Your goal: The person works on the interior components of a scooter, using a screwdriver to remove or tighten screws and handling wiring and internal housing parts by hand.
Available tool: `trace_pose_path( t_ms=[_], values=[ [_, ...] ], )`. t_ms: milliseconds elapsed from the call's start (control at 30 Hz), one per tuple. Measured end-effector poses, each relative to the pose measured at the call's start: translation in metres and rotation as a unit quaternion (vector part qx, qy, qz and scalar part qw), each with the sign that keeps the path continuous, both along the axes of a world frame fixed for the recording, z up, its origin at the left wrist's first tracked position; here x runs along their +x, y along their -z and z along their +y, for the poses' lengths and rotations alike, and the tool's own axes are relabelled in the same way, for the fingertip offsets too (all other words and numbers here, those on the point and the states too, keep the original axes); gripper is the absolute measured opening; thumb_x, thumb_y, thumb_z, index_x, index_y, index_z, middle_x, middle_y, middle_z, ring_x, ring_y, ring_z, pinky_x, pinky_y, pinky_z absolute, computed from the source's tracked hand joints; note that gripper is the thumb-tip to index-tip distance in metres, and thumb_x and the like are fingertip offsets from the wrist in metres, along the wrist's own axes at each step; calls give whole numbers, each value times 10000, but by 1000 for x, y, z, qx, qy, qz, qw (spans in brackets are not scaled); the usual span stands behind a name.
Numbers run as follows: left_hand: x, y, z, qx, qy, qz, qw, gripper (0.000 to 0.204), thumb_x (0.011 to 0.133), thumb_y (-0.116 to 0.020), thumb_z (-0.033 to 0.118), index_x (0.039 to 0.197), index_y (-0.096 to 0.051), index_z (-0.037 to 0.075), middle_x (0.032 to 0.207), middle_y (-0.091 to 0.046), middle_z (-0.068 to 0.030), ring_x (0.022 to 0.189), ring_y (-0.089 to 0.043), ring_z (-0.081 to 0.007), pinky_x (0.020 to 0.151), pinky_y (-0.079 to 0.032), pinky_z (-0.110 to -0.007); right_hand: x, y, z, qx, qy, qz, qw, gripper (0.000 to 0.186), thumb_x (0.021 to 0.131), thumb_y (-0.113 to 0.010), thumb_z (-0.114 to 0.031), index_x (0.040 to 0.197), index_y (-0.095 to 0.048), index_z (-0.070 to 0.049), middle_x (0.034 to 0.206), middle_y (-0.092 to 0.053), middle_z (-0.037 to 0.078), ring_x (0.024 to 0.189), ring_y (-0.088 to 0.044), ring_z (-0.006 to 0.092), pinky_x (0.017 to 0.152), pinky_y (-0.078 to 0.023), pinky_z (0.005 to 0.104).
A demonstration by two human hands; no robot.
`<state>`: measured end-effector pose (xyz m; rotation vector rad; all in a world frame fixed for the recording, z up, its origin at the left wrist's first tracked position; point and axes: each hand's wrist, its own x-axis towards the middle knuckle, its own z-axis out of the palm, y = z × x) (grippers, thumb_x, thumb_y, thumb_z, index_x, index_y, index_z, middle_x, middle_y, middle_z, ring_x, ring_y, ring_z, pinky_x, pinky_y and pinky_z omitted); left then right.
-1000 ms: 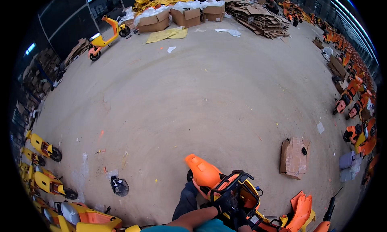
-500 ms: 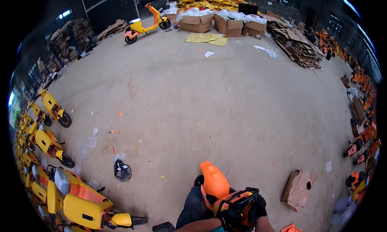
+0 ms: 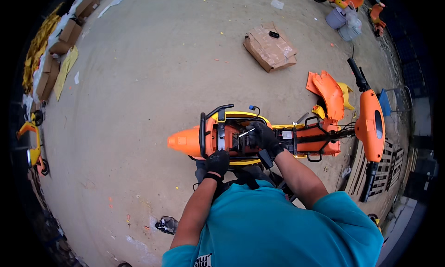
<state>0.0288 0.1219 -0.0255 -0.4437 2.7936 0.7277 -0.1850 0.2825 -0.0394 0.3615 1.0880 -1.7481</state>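
Below me lies an orange-and-yellow scooter (image 3: 185,139) with its seat area open, showing a black frame and wiring. My left hand (image 3: 218,162), in a black glove, is closed beside the silver bracket at the rear grab rail (image 3: 202,137); what it holds is hidden. My right hand (image 3: 263,138), also gloved, grips a thin pale rod (image 3: 245,132) over the open compartment. The scooter's orange handlebar housing (image 3: 370,123) stands to the right.
Loose orange and yellow panels (image 3: 329,95) lie beyond the scooter, with a flattened carton (image 3: 269,49) farther off. Wooden pallets (image 3: 396,167) are at the right, buckets (image 3: 336,17) at the upper right. Cartons (image 3: 46,77) line the far left; a black bag (image 3: 167,225) lies lower left.
My view has swung right and down onto the scooter. My hands have shifted over the open seat area, and the pale rod now shows in my right hand.
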Motion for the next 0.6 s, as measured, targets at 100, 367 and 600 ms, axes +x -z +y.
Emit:
trace_pose_path(
  t_ms=[100, 367, 600],
  values=[
    [-4, -13, 1, 37, -67, -12, 997, 271, 938, -497, 250, 883, -644, 28, 809, -650, -187, 774, -640, -383, 682, -512, -484, 10, -5, 4, 30, -38, 234, 971, 333, 984, -515, -379, 1124, -579, -84, 971, -683, 86, 760, -667, 197, 637, -571, 308],
    [-10, -30, 1, 84, -105, -4, 991, 255, 931, -519, 249, 899, -641, 28, 880, -571, -213, 829, -586, -399, 734, -475, -484, 14, -23, 8, -78, 84, -115, 987, 438, 987, -463, -457, 1104, -568, -47, 894, -693, 132, 712, -673, 250, 657, -575, 355],
    [-9, -26, -2, 116, -101, 15, 988, 224, 879, -556, 227, 867, -653, 25, 874, -583, -204, 840, -587, -393, 752, -472, -491, 14, -15, 20, -61, 51, -47, 996, 398, 1015, -422, -403, 1120, -564, -46, 956, -693, 127, 828, -671, 243, 701, -569, 359]
  ],
)
